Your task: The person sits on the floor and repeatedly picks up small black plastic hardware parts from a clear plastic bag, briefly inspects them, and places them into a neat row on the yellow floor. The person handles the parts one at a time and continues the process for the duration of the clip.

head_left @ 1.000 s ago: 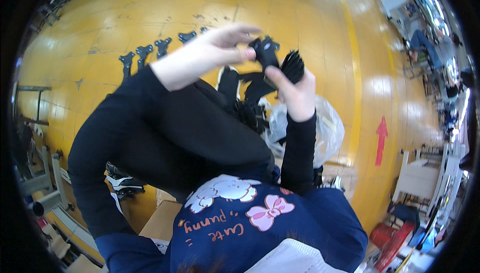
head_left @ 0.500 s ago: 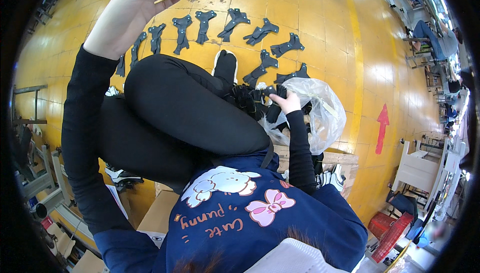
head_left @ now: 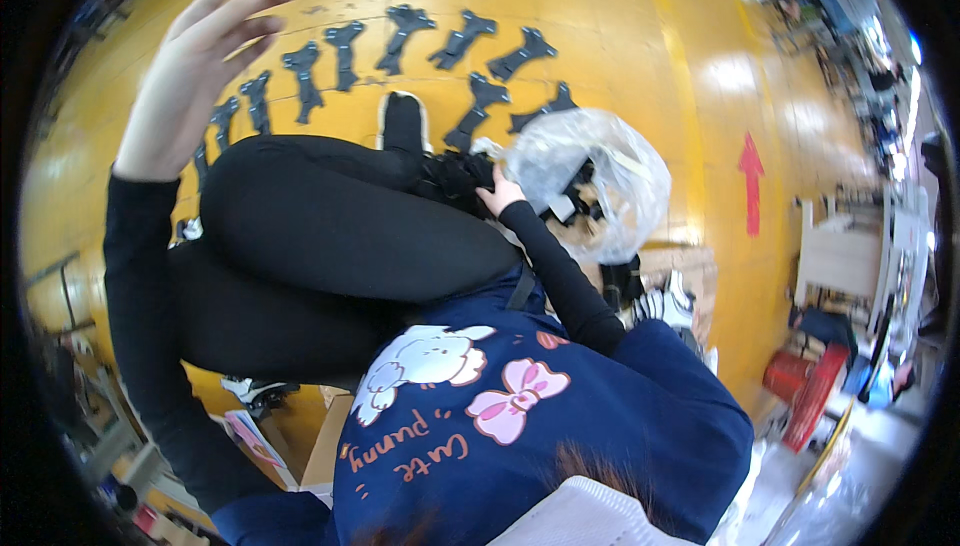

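Observation:
My left hand (head_left: 195,71) is raised over the floor at the upper left, its fingers spread and nothing in them. My right hand (head_left: 503,193) reaches beside my knee and grips a bundle of black straps (head_left: 462,178) in a dark pile; its fingertips are partly hidden there. Touching the pile on the right is a clear plastic bag (head_left: 640,181), its mouth open, with more black pieces (head_left: 575,201) inside. Beyond my foot, several black Y-shaped strap pieces (head_left: 405,38) with shiny fasteners lie spaced in a curved row. A closer strap piece (head_left: 478,111) lies nearer the bag.
My bent legs (head_left: 350,216) fill the middle. Cardboard (head_left: 690,266) lies beside the bag, with white-and-black shoes (head_left: 668,304) at my right side. An open carton (head_left: 325,441) stands at my lower left. Red crates (head_left: 815,396) and work tables (head_left: 850,246) are farther right.
My right hand has moved left from the bag's mouth to the dark pile. My left hand has shifted left and lower. The whole view has also turned slightly.

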`<state>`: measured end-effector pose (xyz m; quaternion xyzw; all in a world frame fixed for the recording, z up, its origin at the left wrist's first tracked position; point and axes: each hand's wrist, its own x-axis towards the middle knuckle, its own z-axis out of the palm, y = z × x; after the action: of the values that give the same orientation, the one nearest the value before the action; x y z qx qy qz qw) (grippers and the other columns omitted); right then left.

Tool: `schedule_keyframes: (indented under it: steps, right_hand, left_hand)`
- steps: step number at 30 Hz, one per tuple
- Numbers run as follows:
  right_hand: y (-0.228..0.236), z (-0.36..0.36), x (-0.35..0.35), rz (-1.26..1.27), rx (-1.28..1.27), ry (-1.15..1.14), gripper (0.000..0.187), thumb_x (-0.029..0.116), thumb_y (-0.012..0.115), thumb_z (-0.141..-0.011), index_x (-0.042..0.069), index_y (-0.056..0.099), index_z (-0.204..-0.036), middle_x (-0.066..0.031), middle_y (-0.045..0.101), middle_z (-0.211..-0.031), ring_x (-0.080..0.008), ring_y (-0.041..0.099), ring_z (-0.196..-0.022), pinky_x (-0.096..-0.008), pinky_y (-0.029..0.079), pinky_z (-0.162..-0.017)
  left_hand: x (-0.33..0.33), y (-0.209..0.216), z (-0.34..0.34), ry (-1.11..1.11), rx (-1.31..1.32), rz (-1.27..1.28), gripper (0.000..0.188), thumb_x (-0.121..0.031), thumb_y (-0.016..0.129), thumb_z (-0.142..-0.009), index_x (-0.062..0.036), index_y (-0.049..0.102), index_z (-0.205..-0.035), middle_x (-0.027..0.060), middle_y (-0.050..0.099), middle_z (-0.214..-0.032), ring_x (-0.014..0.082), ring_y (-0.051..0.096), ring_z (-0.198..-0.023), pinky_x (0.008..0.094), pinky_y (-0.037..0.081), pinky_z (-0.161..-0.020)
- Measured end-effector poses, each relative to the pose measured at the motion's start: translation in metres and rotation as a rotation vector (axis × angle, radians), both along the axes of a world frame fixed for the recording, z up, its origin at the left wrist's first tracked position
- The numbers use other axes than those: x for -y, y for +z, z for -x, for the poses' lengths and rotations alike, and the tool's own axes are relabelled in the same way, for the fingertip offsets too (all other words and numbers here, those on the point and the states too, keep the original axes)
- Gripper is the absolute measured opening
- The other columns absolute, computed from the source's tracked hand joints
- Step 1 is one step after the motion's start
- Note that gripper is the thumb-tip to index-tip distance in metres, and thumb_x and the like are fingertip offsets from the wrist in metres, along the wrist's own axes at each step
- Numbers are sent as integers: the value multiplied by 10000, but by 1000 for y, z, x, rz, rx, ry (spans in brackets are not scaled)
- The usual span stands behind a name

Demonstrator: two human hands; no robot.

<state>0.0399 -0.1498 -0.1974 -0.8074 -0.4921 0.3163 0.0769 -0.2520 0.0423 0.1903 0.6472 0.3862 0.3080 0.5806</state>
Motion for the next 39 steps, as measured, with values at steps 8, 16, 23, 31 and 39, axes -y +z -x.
schedule_keyframes:
  steps: [8,16,23,31,39]
  right_hand:
    - [3,-84,77,-333,90,-688,285,252,620,-767,-1,644,-896,-169,671,-805,-270,663,-752,-352,515,-714]
    - [-48,-29,69,-365,-598,-325,555,-34,469,-739,30,426,-1288,-174,598,-1116,-263,563,-1075,-340,445,-904]
    - [-29,15,56,-276,-436,-373,451,-37,480,-673,20,566,-1113,-240,580,-1098,-404,532,-1047,-447,441,-887]
    - [-54,-127,83,-171,-93,-291,406,31,463,-727,63,624,-1098,-169,639,-1057,-324,608,-984,-384,469,-873]
    - [-28,-130,53,537,-465,-415,528,472,550,-789,-37,680,-837,-209,672,-834,-327,655,-846,-408,507,-773]
  left_hand:
    - [5,-11,-29,38,-230,-5,376,-290,506,-929,-115,523,-1261,22,587,-1106,76,518,-941,227,378,-909]
    - [63,-132,-202,-1034,-591,20,309,-279,563,-885,-140,644,-1148,307,362,-1363,362,264,-1342,372,214,-1091]
    - [140,-343,-251,-609,-1088,-269,552,-333,592,-835,-143,446,-1332,183,41,-1516,481,379,-1235,473,390,-990]
    - [118,-337,-241,-481,-812,-671,269,-61,484,-814,-26,582,-1062,159,559,-1177,327,627,-911,416,509,-769]
    - [126,-345,-242,-542,-880,-634,249,-107,550,-756,-34,608,-987,138,586,-1035,294,637,-842,412,506,-717]
